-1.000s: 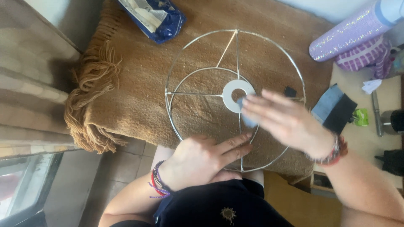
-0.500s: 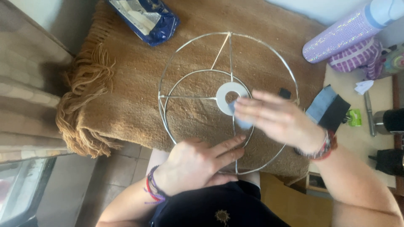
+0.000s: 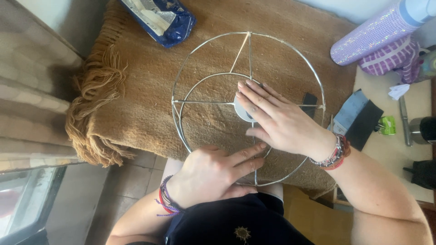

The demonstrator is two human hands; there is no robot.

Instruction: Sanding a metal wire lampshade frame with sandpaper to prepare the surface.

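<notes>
I am pressing my right hand [image 3: 281, 120], fingers flat and clamped on nothing, over the white hub [image 3: 240, 109] of the wire lampshade frame [image 3: 190, 54] on the brown blanket [image 3: 136, 104], while my left hand [image 3: 213, 170], fingers spread, is steadying its near rim.

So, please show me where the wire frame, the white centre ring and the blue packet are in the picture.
wire frame [image 3: 290, 45], head view: top right arc of the outer hoop.
white centre ring [image 3: 239, 109], head view: left edge, showing beside the right hand's fingers.
blue packet [image 3: 175, 27], head view: dark blue lower part.
</notes>
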